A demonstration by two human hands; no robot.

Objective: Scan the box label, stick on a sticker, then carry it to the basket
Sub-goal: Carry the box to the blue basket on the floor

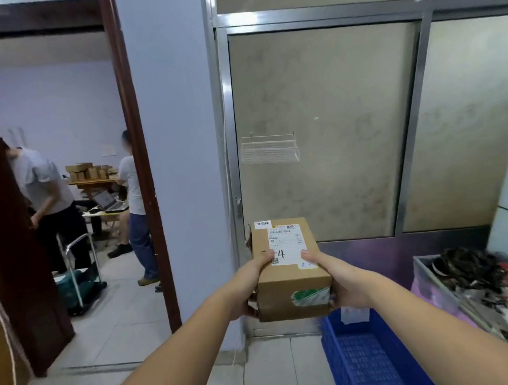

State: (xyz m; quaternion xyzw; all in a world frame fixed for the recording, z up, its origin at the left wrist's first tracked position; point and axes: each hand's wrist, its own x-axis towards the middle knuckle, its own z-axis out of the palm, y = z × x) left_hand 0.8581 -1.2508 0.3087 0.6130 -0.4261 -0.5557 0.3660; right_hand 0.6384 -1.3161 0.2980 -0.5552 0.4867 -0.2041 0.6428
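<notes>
A box is held between the left hand and right hand, above and just behind a basket on the floor, a doorway to the left.

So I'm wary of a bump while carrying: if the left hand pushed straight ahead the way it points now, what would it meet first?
Apart from the box the left hand grips, probably the frosted glass door ahead, though depth is unclear.

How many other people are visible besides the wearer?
2: one in a grey shirt bending behind the dark wooden door, one in a white shirt standing at the doorway's right edge. Others may be hidden.
</notes>
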